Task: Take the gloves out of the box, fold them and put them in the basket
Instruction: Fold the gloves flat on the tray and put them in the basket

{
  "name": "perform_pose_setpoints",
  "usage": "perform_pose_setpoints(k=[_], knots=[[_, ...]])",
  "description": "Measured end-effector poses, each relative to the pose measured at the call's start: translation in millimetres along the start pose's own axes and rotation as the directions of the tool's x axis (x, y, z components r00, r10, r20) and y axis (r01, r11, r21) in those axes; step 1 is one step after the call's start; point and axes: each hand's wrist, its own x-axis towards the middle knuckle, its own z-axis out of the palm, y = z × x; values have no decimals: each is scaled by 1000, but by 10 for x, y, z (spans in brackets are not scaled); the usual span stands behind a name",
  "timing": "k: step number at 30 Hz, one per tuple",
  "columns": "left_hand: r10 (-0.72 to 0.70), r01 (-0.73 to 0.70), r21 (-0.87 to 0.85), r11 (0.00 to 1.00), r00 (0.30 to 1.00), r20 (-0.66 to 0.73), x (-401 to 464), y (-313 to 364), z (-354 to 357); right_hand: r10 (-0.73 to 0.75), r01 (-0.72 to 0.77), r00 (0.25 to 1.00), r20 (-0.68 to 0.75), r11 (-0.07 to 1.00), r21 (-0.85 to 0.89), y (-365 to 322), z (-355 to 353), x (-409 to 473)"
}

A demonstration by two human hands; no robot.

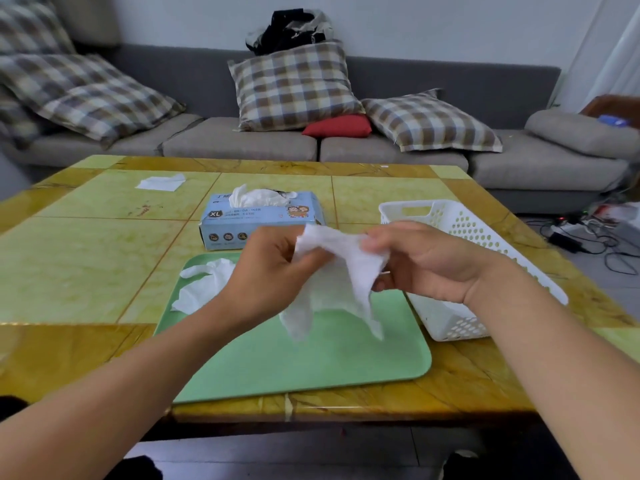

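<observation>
White glove [341, 268], pinched by left hand [273, 268] and right hand [426, 261], above green tray [311, 362]

Both bare forearms reach forward from the near edge of the worktop and meet above its middle, the hands raised clear of the surface. The left hand [273, 268] has its fingers curled, pinching a white glove [341, 271] near the top. The right hand [426, 261], palm turned inward, grips the same glove with curled fingertips.
</observation>
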Motion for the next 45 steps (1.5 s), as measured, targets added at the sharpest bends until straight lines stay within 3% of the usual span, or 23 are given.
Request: perform_pose_setpoints(k=[3, 6, 10, 12, 15, 19, 25, 31, 34, 39, 42, 45], knots=[[-161, 142, -155, 978, 980, -119, 227, 258, 12, -59, 59, 998, 10, 997, 41, -96, -53, -94], [-173, 143, -220, 965, 977, -124, 420, 489, 92, -67, 69, 997, -40, 997, 38, -133, 35, -189], [-149, 126, -290, 949, 987, -59, 606, 763, 219, -151, 210, 934, -323, 966, 154, -357, 90, -299], [-148, 139, -315, 939, 989, -2, 705, 897, 292, -206, 284, 870, -449, 952, 115, -486, -15, -419], [-137, 164, -380, 910, 986, 98, 836, 1085, 391, -258, 329, 809, -529, 944, 42, -627, -233, -600], [-158, 242, -435, 867, 963, 220, 1012, 1306, 563, -308, 319, 777, -548, 945, -79, -831, -501, -883], [-199, 303, -436, 847, 943, 268, 1254, 1354, 888, -297, 251, 764, -572, 955, -161, -886, -879, -1112], [-286, 394, -414, 820, 910, 299, 1540, 1101, 1155, -209, 174, 758, -618, 978, -118, -767, -1252, -924], [-280, 378, -421, 825, 920, 275, 1728, 928, 1222, -190, 174, 759, -623, 981, -87, -746, -1441, -695], [-189, 271, -419, 867, 955, 228, 2009, 761, 1216, -285, 256, 755, -591, 957, -136, -734, -1749, -421], [-165, 261, -299, 918, 936, 311, 1955, 486, 1312, -327, 258, 755, -569, 945, -201, -435, -1836, -380], [-115, 142, -41, 989, 910, 398, 1736, 177, 1444, -268, 121, 815, -514, 945, -303, 15, -1883, -441]])
